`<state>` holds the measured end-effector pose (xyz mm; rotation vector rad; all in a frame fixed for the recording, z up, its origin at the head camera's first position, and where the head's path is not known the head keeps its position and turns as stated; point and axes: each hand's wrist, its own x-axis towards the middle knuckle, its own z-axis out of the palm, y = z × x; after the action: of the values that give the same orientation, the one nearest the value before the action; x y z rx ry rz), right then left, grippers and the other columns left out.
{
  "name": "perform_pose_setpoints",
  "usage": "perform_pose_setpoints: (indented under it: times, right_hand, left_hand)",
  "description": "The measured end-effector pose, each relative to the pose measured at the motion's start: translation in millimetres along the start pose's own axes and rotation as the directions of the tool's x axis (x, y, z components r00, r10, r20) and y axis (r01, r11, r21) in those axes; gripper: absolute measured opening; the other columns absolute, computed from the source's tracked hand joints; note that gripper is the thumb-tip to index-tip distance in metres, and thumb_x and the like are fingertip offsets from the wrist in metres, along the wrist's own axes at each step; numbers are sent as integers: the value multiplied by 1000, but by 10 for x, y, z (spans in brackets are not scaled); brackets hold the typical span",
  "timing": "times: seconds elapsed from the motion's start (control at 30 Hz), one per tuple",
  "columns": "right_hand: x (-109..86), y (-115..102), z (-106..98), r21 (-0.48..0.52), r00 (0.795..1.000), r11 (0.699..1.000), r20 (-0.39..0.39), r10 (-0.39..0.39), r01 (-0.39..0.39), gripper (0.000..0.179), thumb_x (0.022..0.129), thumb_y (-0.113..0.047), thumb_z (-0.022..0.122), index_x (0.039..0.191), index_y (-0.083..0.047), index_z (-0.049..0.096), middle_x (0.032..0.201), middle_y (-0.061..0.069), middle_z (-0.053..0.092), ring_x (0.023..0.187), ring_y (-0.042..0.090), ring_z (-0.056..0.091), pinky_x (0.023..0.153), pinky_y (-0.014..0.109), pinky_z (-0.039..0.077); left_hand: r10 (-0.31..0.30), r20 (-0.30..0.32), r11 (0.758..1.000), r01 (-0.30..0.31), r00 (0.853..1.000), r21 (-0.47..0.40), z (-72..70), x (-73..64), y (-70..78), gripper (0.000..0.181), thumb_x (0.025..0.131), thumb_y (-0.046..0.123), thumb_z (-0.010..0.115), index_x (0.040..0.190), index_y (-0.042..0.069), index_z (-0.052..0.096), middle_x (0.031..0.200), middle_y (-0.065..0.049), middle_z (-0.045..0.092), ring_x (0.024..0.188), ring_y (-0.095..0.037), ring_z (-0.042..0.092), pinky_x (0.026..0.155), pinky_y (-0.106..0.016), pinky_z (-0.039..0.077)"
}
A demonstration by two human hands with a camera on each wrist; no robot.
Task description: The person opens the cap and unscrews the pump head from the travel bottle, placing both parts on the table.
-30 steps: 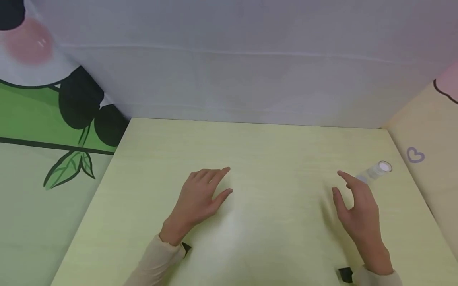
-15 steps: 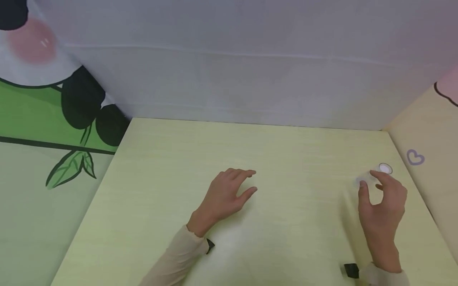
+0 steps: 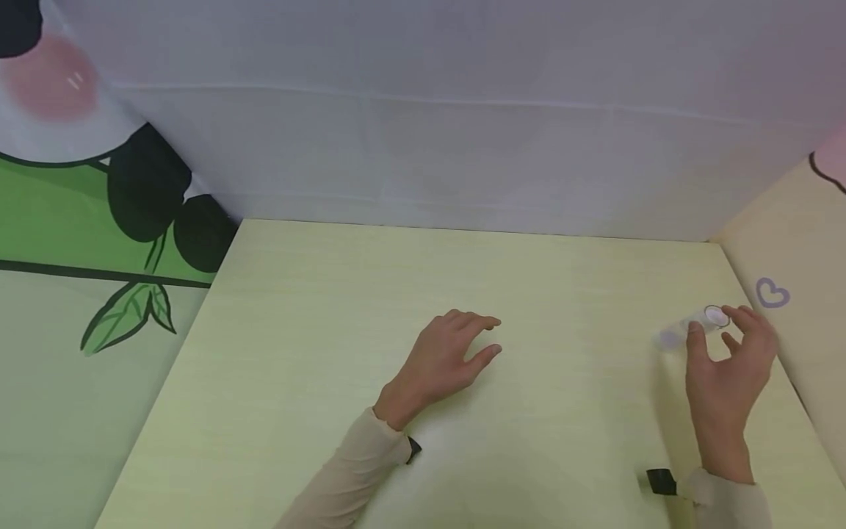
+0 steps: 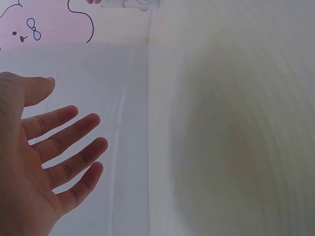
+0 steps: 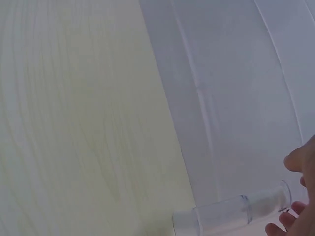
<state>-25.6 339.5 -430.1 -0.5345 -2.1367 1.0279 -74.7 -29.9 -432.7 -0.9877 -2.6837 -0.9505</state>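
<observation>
Green, black and white printed backdrop [image 3: 142, 187]: left, cut by the head view's edge.
Left hand [image 3: 439, 361]: centre, thumb and fingers apart, holding nothing.
Pale wood-grain worktop [image 3: 529, 433]: near edge cropped below.
Clear plastic cylinder [image 5: 222, 216]: centre right, partly behind a thumb; cropped in the left wrist view.
Right hand [image 3: 725, 382]: far right, digits spread about the cylinder; contact cannot be told.

Creased beige sleeves [image 3: 350, 470], black blocks [image 3: 662, 482] at the cuffs [image 3: 727, 494], bare hands [image 3: 444, 360]
</observation>
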Motion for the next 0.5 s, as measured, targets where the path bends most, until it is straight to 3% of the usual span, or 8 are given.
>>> perform_pose_setpoints:
  times: [0.1,0.2,0.5]
  right_hand:
    - [26,23,27,15,996,997,40,81,-81,46,98,-10,67,142,-14,56,133,-23,51,130,1,50,104,16,47]
    - [33,32,54,18,992,993,57,113,-114,46,99,-12,66,144,-16,55,127,-24,52,124,0,54,103,15,49]
    - [47,99,71,3,998,998,12,55,-55,36,100,-8,63,136,-8,62,113,-29,52,111,-8,57,89,6,47]
  left_hand:
    - [14,-4,1000,-14,1000,0,29,27,9,31,102,34,67,129,19,70,123,6,75,112,-17,68,94,-36,56]
    - [27,-10,999,-28,1000,-16,51,47,17,31,101,33,68,128,18,70,122,4,75,111,-18,68,93,-36,56]
    - [28,12,1000,-28,1000,-9,54,58,68,32,102,35,66,130,20,69,124,6,74,112,-16,68,94,-35,56]
